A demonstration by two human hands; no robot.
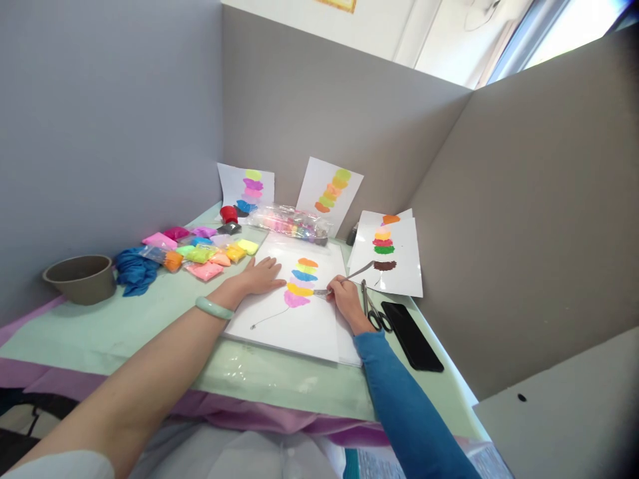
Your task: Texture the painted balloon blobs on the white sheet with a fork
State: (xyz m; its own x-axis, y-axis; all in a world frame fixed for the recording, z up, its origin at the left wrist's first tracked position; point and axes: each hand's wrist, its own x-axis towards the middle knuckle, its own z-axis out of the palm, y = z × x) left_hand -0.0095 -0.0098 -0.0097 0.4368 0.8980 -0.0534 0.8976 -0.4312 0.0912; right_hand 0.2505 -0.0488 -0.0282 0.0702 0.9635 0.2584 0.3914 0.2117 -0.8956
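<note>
My left hand (262, 275) lies flat on a white sheet of paper (294, 336), fingers spread, left of a stack of coloured patches. In my right hand (345, 299) is a fork (360, 271), gripped near its tines, which touch or nearly touch the right end of the yellow-orange patch (300, 290). The fork's handle points up to the right. Orange, yellow, blue and pale lilac patches sit above that one, and a pink-violet patch (296, 301) below it. A thin dark line (269, 317) trails from the pink-violet patch to the lower left.
Left are colourful small bags (204, 255), a blue cloth (136, 271) and a grey-brown bowl (82, 279). Scissors (373, 313) and a black phone (413, 338) lie right. A clear plastic pack (289, 223) and several patterned sheets stand at the back. Grey partitions (329, 100) enclose the table.
</note>
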